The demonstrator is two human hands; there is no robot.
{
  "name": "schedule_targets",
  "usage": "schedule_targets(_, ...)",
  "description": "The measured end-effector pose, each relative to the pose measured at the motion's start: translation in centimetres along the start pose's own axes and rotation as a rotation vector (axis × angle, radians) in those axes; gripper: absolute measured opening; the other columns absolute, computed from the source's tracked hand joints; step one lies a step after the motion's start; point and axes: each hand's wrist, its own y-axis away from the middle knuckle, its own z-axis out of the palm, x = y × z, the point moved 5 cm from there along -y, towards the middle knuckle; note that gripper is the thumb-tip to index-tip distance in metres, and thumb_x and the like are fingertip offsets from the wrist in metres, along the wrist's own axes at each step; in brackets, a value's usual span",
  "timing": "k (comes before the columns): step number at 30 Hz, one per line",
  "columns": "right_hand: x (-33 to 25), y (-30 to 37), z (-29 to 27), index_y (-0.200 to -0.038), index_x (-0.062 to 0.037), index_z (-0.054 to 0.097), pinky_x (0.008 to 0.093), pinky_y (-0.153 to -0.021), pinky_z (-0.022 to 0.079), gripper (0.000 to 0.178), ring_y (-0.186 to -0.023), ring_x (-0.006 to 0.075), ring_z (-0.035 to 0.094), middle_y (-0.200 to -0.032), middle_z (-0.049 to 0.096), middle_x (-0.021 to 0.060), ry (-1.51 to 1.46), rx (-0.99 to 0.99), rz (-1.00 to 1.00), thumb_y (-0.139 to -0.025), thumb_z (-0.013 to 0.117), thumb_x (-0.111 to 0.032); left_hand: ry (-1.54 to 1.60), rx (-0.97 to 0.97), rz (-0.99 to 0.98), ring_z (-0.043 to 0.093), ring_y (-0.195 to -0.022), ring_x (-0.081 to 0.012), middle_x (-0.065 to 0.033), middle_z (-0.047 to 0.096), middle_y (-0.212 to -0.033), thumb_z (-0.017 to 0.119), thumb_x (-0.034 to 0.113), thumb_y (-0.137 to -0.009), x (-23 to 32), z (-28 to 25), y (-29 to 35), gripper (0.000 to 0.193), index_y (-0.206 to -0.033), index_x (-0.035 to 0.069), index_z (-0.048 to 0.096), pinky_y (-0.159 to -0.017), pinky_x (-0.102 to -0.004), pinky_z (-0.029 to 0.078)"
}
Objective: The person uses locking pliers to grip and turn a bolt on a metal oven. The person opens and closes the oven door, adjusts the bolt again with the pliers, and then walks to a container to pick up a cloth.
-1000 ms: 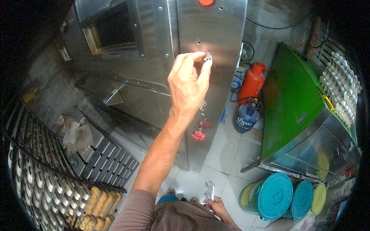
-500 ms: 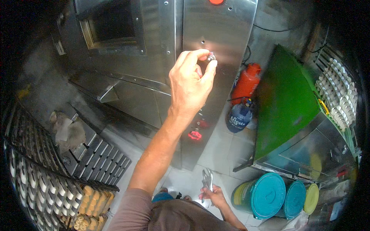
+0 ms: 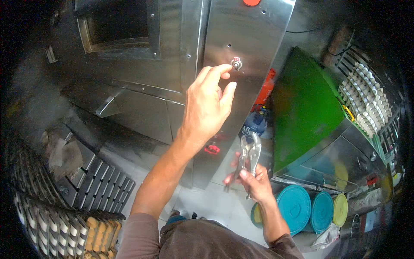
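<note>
Gripping metal pliers [image 3: 254,157] in the right hand [image 3: 257,184], with fingers closed around the handles and head pointing to 12 o'clock. Likely to feel heavy for the size, rigid, perhaps slick on the polished metal; best held low around both handles, clear of the jaws. Holding nothing in the left hand [image 3: 207,103], at 11 o'clock from the right, with thumb and index finger loosely parted. At 1 o'clock from there, right by the index fingertip, a small toggle switch [image 3: 236,64] on the steel panel [image 3: 254,77]; cannot tell whether touched. Probably light to flick, best pinched at the stub. Farther out, at 6 o'clock from the left hand, a red valve handle [image 3: 211,150]; at 12 from the right, a blue cylinder [image 3: 255,125].
</note>
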Motion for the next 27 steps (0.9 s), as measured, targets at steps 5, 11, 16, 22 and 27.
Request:
schedule_targets(5,-1.8,-1.5,4.1,-0.158,-0.0109,0.029,0.0434,-0.093,0.053,0.073,-0.109,0.0325,0.068,-0.113,0.065,0.0111,-0.215,-0.097,-0.061,-0.098,0.065,-0.034,0.008,-0.06,0.013,0.055,-0.06,-0.0072,-0.0065,0.064,-0.085,0.068,0.001,-0.091,-0.3,-1.6,-0.4,0.036,-0.126,0.004,0.064,-0.056,-0.0249,0.047)
schedule_targets(11,-4.6,-4.7,7.5,-0.128,-0.0067,0.052,0.0411,-0.094,0.052,0.044,-0.115,0.0283,0.064,-0.116,0.063,0.0091,-0.287,-0.069,-0.156,-0.102,0.057,-0.042,0.078,-0.159,-0.041,0.058,-0.063,-0.0103,-0.0062,0.064,-0.084,0.062,0.005,-0.096,0.7,-3.8,0.0,0.03,-0.126,0.005,0.065,-0.059,-0.0265,0.048)
schedule_targets(16,-7.5,-8.5,9.7,-0.123,-0.0028,0.053,0.0441,-0.094,0.055,0.033,-0.11,0.0323,0.066,-0.117,0.065,0.0159,-0.474,-0.01,-0.324,-0.107,0.049,-0.031,-0.06,-0.153,0.133,0.065,-0.082,-0.0188,-0.0132,0.067,-0.097,0.06,0.002,-0.096,2.2,-6.9,-1.3,0.02,-0.113,0.002,0.07,-0.073,-0.0293,0.051)
schedule_targets(22,-7.8,-10.8,10.7,-0.12,-0.0037,0.055,0.0439,-0.092,0.055,0.029,-0.108,0.0315,0.067,-0.113,0.067,0.0149,-0.5,-0.016,-0.411,-0.107,0.047,-0.029,-0.02,-0.137,0.219,0.068,-0.084,-0.0239,-0.0143,0.068,-0.1,0.059,-0.001,-0.095,2.9,-8.7,-3.2,0.019,-0.111,0.0,0.07,-0.075,-0.0329,0.053)
schedule_targets(27,-7.3,-11.8,10.9,-0.113,-0.0041,0.059,0.0418,-0.089,0.055,0.036,-0.104,0.0283,0.068,-0.11,0.067,0.0127,-0.529,0.06,-0.439,-0.107,0.048,-0.037,-0.105,-0.266,0.307,0.066,-0.076,-0.0232,-0.0152,0.068,-0.099,0.059,-0.001,-0.095,3.2,-7.4,-4.5,0.018,-0.109,-0.002,0.069,-0.07,-0.0326,0.051)
